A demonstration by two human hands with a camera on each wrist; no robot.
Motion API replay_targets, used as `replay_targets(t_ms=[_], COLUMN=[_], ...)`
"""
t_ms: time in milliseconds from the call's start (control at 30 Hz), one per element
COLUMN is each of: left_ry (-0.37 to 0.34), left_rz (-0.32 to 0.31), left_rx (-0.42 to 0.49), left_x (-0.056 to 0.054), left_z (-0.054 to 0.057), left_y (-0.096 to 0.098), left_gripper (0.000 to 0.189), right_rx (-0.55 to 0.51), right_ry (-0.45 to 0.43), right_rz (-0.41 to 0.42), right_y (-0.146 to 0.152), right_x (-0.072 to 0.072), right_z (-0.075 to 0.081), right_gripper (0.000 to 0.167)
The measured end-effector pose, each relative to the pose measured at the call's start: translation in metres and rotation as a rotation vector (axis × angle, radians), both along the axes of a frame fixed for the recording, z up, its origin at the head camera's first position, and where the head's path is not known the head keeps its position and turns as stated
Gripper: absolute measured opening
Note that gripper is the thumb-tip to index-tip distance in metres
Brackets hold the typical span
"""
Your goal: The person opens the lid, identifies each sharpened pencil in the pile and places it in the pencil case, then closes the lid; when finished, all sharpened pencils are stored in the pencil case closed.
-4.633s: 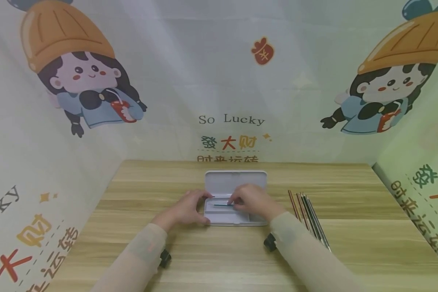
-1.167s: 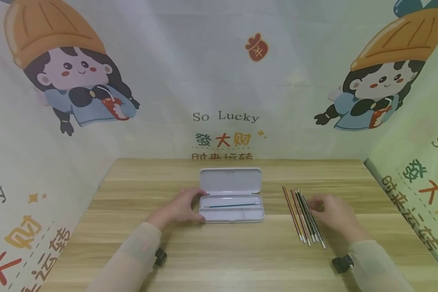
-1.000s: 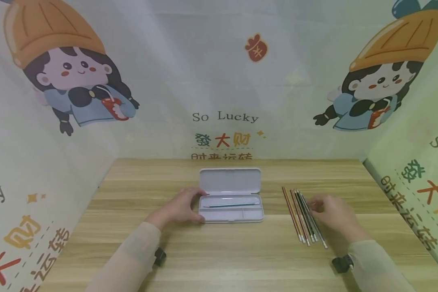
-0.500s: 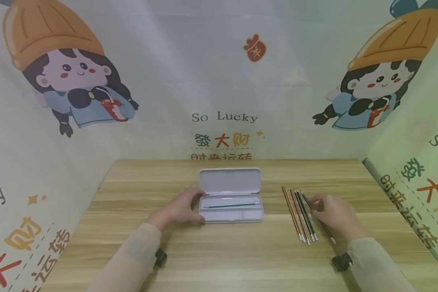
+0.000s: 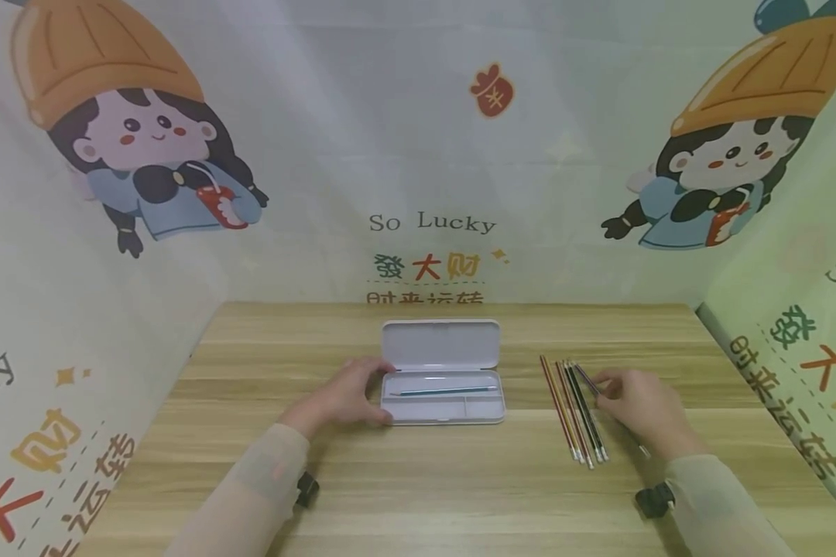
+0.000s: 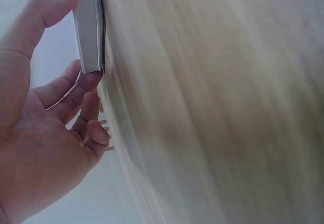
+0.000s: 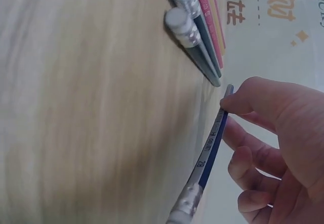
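A white pencil case (image 5: 425, 411) lies with its lid up in the middle of the table. My left hand (image 5: 341, 393) grips its left end, thumb at the front side and fingers at the back corner in the left wrist view. Inside, a teal pencil (image 5: 442, 391) lies across the long compartment. To the right, my right hand (image 5: 644, 406) pinches a blue-and-silver pencil (image 7: 210, 140) between thumb and fingers, its eraser end toward the wrist camera. Just left of that hand, several pencils (image 5: 577, 414) lie side by side, eraser ends toward me.
The case's small compartment (image 5: 484, 408) is at its front right. Wood-grain table (image 5: 418, 487) spreads around the things. A printed cloth (image 5: 320, 155) hangs behind the table and along both sides.
My right hand has left the case, where the teal pencil now lies, and moved right to the bundle. It has drawn one pencil rightward, away from the others. My left hand stays at the case.
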State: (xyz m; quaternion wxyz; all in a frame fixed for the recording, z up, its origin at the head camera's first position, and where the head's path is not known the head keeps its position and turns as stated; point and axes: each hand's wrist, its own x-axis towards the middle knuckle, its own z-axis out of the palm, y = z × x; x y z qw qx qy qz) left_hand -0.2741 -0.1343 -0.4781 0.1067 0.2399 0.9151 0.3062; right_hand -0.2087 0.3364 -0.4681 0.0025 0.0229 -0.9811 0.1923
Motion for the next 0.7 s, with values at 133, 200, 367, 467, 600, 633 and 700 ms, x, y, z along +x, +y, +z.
replay_targets(t_ms=[133,200,367,467,600,633,700], left_ry=[0.008,0.003,-0.012,-0.006,-0.003,0.001,-0.001], left_rz=[0.0,-0.001,-0.002,-0.001,0.001,0.0,-0.003], left_rx=[-0.01,-0.012,-0.011,-0.007,-0.001,-0.002,0.001], left_x=[0.0,0.0,0.001,0.001,0.001,0.0,0.0], left_z=[0.0,0.001,0.001,0.0,0.0,0.0,0.001], left_y=[0.0,0.0,0.0,0.0,0.0,-0.001,-0.002], left_gripper=[0.081,0.081,0.082,0.082,0.082,0.082,0.082], right_rx=[0.004,-0.004,-0.023,-0.02,-0.013,-0.015,-0.036], right_ry=[0.047,0.059,0.093,0.126,0.153,0.16,0.166], right_rz=[0.005,0.006,0.03,0.065,0.135,0.154,0.191], right_y=[-0.003,-0.005,-0.013,-0.018,-0.025,-0.027,-0.032], right_x=[0.0,0.0,-0.003,-0.006,-0.009,-0.01,-0.011], right_z=[0.002,0.003,0.008,0.011,0.012,0.012,0.011], right_gripper=[0.033,0.033,0.029,0.027,0.022,0.021,0.021])
